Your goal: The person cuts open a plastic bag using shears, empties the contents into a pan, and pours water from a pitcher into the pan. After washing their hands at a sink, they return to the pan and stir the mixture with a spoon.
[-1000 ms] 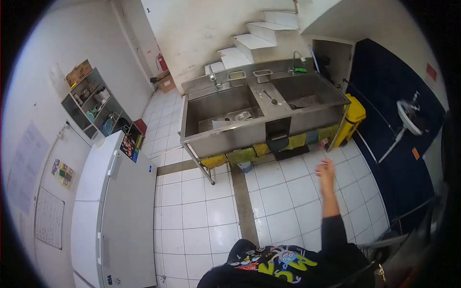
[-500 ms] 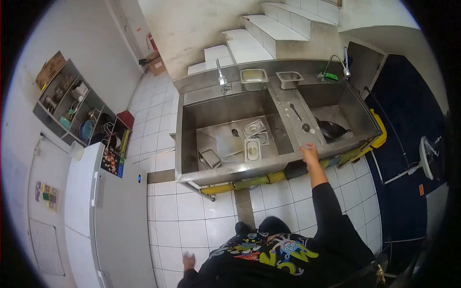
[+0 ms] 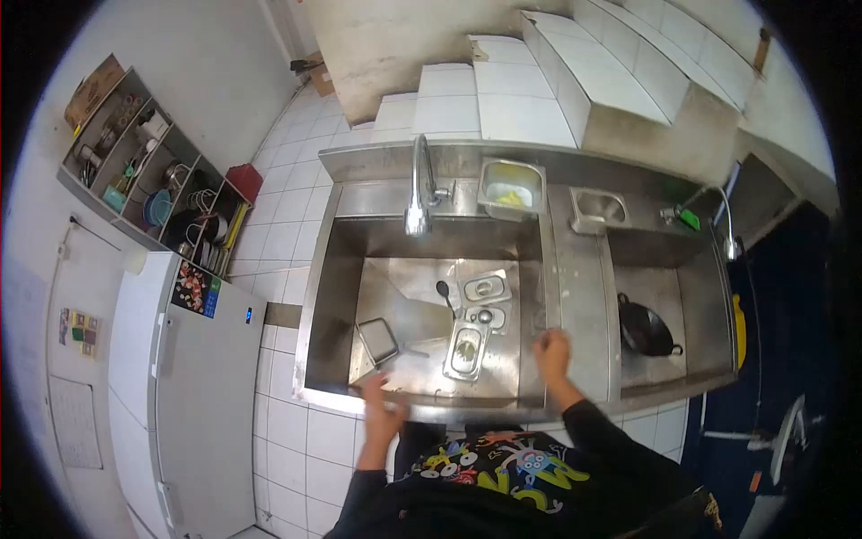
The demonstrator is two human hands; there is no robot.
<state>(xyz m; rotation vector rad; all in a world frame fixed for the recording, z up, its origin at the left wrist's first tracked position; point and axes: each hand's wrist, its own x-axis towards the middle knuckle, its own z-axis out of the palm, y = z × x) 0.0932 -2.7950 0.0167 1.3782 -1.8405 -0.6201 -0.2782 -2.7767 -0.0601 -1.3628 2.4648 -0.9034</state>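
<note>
My left hand [image 3: 383, 413], slightly blurred, is over the front rim of the large left sink [image 3: 431, 229], fingers apart and holding nothing. Over the right side of that sink, by the drainboard [image 3: 579, 301], my right hand [image 3: 552, 354] has its fingers curled in, with nothing visible protruding from them. On the sink floor lie a small rectangular metal pan [image 3: 378, 340], a dark ladle [image 3: 443, 288], a translucent sheet-like piece [image 3: 424, 319], and small metal lids [image 3: 486, 287] beside another rectangular metal piece [image 3: 466, 353]. A round shiny piece [image 3: 485, 316] rests among them.
A tall faucet [image 3: 417, 184] rises behind the left sink. Beside it are a metal container with yellow contents [image 3: 511, 190] and another metal container [image 3: 600, 210]. The right sink holds a black wok [image 3: 648, 329]. A white fridge [image 3: 211, 395] and a shelf [image 3: 153, 171] stand left.
I have come closer to the sinks. My left hand has risen to the left sink's rim; my right hand has moved left. The long-handled utensil no longer shows on the drainboard.
</note>
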